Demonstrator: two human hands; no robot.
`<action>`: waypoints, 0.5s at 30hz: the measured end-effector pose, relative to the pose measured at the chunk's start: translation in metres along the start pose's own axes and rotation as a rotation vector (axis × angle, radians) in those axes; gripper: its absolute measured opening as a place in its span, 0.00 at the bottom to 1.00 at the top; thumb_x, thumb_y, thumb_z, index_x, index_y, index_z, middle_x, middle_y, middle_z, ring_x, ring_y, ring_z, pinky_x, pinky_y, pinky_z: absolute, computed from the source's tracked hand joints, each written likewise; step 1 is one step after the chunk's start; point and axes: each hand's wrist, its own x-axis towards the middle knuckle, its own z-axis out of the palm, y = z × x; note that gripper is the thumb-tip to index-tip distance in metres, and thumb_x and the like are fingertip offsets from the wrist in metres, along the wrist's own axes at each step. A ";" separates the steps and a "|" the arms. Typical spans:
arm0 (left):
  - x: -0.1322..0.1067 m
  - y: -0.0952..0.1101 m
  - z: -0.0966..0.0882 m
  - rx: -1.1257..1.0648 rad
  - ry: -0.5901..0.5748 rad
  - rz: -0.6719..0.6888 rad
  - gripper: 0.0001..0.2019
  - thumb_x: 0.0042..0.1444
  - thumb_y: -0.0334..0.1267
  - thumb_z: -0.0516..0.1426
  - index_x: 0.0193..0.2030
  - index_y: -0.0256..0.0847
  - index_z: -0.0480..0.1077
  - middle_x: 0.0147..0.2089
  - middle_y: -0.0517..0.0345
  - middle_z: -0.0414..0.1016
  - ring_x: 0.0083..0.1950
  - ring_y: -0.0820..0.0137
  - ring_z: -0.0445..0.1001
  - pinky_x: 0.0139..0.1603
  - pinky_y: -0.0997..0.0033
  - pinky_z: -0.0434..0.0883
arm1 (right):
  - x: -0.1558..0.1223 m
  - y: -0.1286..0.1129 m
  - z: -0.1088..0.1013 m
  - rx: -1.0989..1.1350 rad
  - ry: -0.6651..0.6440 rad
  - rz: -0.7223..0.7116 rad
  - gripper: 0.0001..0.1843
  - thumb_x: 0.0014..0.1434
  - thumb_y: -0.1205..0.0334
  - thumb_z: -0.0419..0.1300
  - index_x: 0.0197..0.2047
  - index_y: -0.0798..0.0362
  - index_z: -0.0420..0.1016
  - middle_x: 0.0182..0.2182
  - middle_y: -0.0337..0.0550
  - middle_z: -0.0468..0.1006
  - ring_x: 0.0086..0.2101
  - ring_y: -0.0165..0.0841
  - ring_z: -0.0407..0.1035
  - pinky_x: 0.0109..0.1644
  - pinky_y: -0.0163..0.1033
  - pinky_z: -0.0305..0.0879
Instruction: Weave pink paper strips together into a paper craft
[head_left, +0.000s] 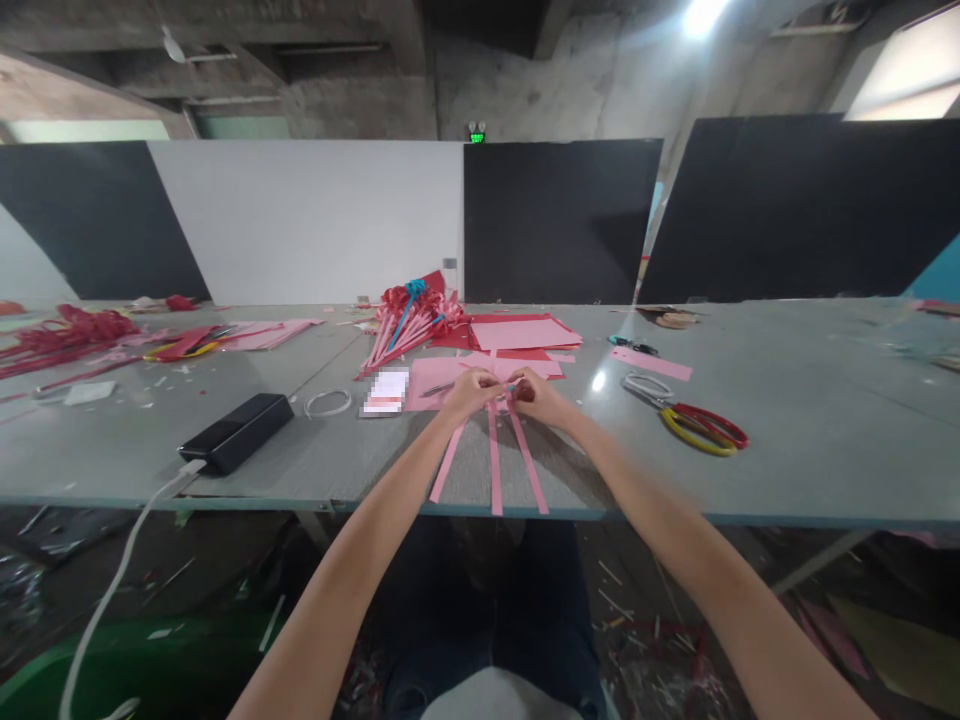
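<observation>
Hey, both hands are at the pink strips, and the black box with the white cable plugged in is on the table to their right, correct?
Not quite: the head view shows the black box with the white cable plugged in on the table to their left. The left hand and right hand are at the pink strips.

Grey table (810, 400) with scissors (671, 411), pink paper (441, 372)

Paper strips (495, 465) lie at centre, reaching the front edge of the table (810, 420); a bundle (412, 318) and paper sheets (521, 332) lie behind. Scissors (667, 405) lie right; leftward follow a card (385, 392), a wire coil (328, 414) and a power bank (238, 432).
</observation>
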 end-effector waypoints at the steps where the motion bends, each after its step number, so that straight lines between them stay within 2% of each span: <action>1: 0.000 0.000 0.000 0.001 0.008 -0.007 0.05 0.44 0.36 0.60 0.22 0.37 0.75 0.24 0.60 0.69 0.24 0.75 0.66 0.24 0.77 0.60 | 0.000 0.000 0.000 -0.005 0.006 -0.002 0.17 0.49 0.60 0.58 0.42 0.49 0.59 0.25 0.32 0.67 0.26 0.29 0.65 0.29 0.36 0.63; 4: 0.001 -0.001 0.000 0.026 0.018 -0.006 0.05 0.44 0.33 0.59 0.21 0.36 0.74 0.24 0.61 0.68 0.25 0.75 0.66 0.26 0.76 0.60 | 0.000 0.002 0.000 -0.023 0.036 -0.014 0.16 0.50 0.59 0.58 0.42 0.50 0.61 0.28 0.35 0.69 0.27 0.29 0.66 0.30 0.36 0.64; 9: 0.002 0.003 -0.001 0.059 0.046 0.012 0.06 0.46 0.32 0.58 0.21 0.36 0.73 0.24 0.61 0.67 0.25 0.76 0.65 0.27 0.76 0.61 | 0.003 0.004 0.005 0.044 0.076 -0.027 0.13 0.52 0.57 0.58 0.41 0.51 0.65 0.35 0.43 0.74 0.34 0.32 0.70 0.38 0.39 0.68; 15: 0.002 0.007 -0.001 0.069 0.108 0.002 0.06 0.46 0.33 0.59 0.20 0.35 0.70 0.23 0.61 0.68 0.26 0.75 0.67 0.26 0.77 0.62 | 0.005 0.005 0.012 0.003 0.179 -0.049 0.07 0.53 0.59 0.54 0.31 0.53 0.69 0.28 0.40 0.75 0.30 0.31 0.70 0.36 0.39 0.67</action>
